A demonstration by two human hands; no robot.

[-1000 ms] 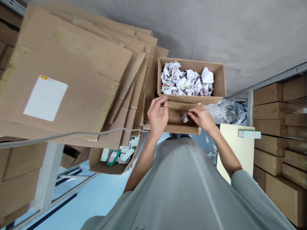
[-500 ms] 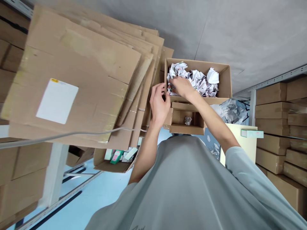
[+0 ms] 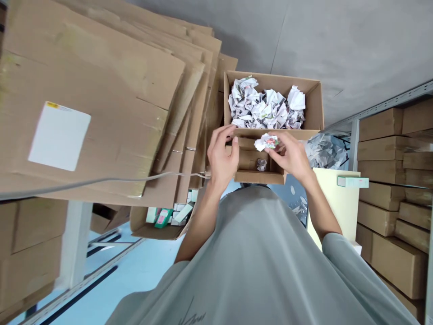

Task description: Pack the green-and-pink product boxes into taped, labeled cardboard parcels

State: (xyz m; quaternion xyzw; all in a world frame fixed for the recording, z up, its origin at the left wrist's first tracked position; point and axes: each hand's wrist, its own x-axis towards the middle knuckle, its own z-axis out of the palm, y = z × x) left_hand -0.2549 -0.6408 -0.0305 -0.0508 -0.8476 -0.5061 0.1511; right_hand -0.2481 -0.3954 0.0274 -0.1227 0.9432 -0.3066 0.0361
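Note:
Between the fingers and thumb of my right hand is a crumpled piece of paper, white with red and green print. It hangs over a small open cardboard box, in which one small wad of paper lies. My left hand is at the left side of this box, thumb and fingers apart and holding nothing. Its fingertips are by the near left corner of a larger carton; whether they touch it I cannot tell. Many crumpled papers fill much of that carton.
Flattened cardboard sheets are stacked at the left, with a grey cable across them. Below stands a carton of small boxes. At right are a pale yellow surface with a thin green box and shelves of cartons.
My right hand has come out of the larger carton with a crumpled paper and moved back over the small box. My left hand stays near the carton's corner, its fingers still apart.

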